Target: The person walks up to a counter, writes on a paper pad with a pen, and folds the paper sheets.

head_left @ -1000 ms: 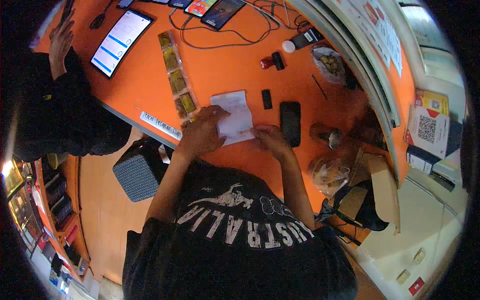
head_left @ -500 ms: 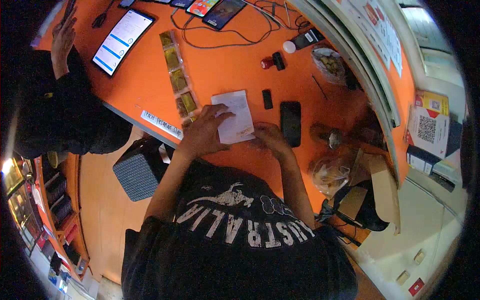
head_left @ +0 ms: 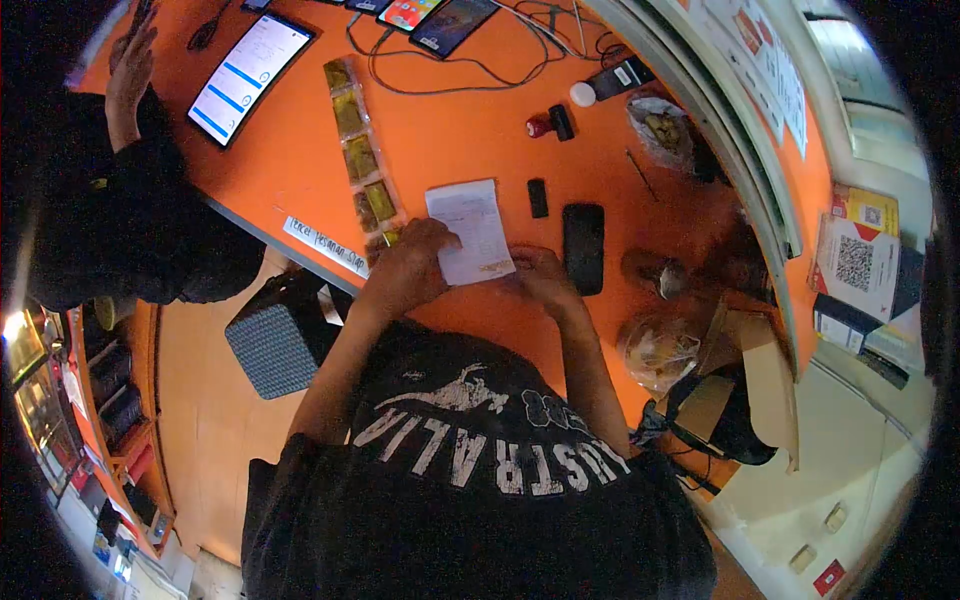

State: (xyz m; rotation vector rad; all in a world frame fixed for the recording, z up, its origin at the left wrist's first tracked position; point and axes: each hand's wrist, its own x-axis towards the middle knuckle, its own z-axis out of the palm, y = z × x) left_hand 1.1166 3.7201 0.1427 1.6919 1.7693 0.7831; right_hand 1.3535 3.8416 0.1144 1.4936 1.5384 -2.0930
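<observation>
A white slip of paper (head_left: 472, 225) with faint writing and a yellowish print near its lower edge lies between my hands, over the orange table. My left hand (head_left: 408, 268) grips its left edge, thumb on top. At the lower right corner, the fingers of my right hand (head_left: 543, 278) are closed on the paper. A strip of clear sachets with brownish-yellow contents (head_left: 358, 155) runs up the table beyond my left hand. Right of the paper lie a small black block (head_left: 538, 198) and a dark phone (head_left: 583, 248), the latter close to my right hand.
A lit tablet (head_left: 248, 78), phones (head_left: 455, 25) and cables lie toward the back. A stamp (head_left: 550, 123), a white-capped bottle (head_left: 608, 80) and plastic bags (head_left: 663, 132) sit right, near an open carton (head_left: 765, 375). Another person's hand (head_left: 130, 75) is at far left.
My left hand has drawn back from over the paper's middle to its left edge, uncovering more of the writing. The paper has shifted slightly; my right hand stays at its corner.
</observation>
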